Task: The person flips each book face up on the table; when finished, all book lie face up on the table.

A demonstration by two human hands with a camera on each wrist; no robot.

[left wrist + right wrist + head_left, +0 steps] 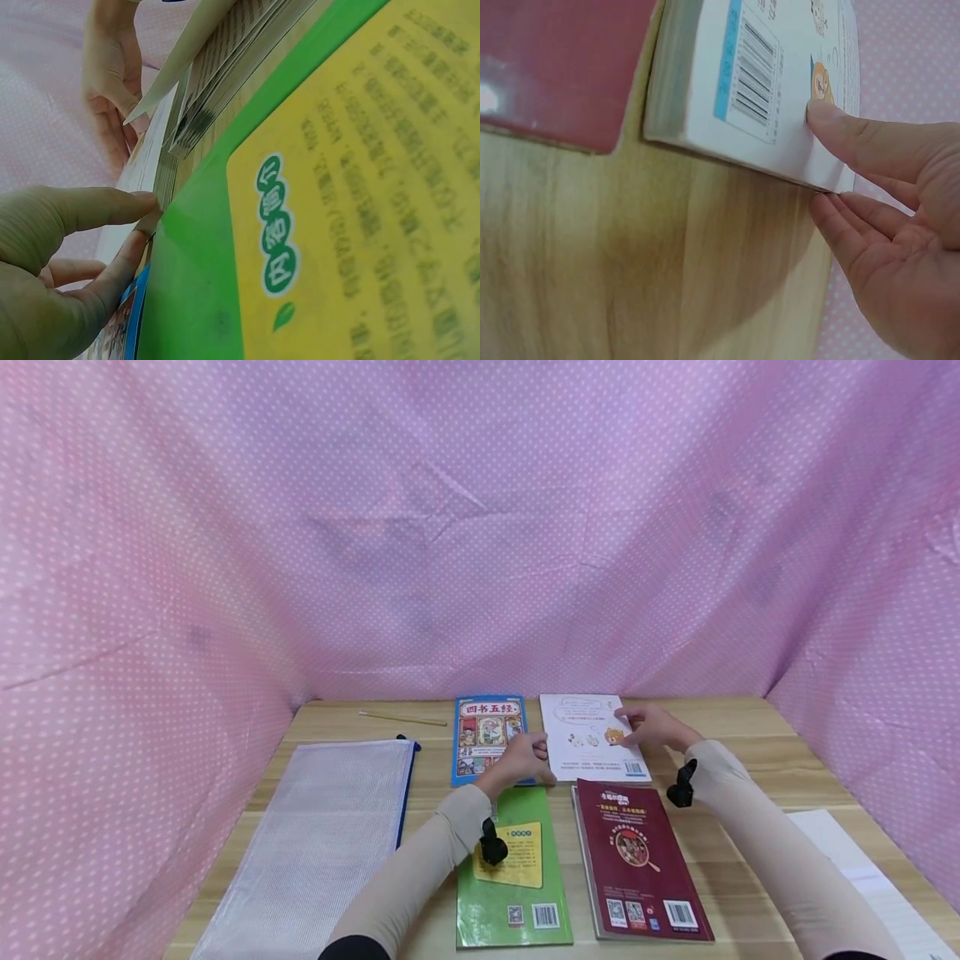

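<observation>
- Your left sleeve (408, 885) and right sleeve (780, 860) reach in from the near edge, a small black device at each wrist.
- Between them, nearest you on the wooden table (435, 760), lie the green book (495, 906), with its yellow text panel and barcode, and the maroon book (633, 881), printed with a magnifying glass.
- Your white book (588, 752) is at the far side, just beyond the maroon book, showing cartoon animals and a barcode; you can't tell from these views whether all of it rests flat.
- Your left hand (519, 760) pinches the white book's near left corner, thumb and forefinger drawn close there.
- Your right hand (657, 727) grips its right edge, thumb pressed on top beside the lion, fingertips against the side and underneath.
- Left of the white book, across a narrow strip of table, you have the blue book (480, 735), partly covered by your left hand.
- Farther left are the white mesh pouch (315, 835) with a dark blue zip edge and, beyond it, the pencil (402, 718).
- To your far right is white paper (862, 868).
- Pink dotted cloth (480, 527) hangs behind.
</observation>
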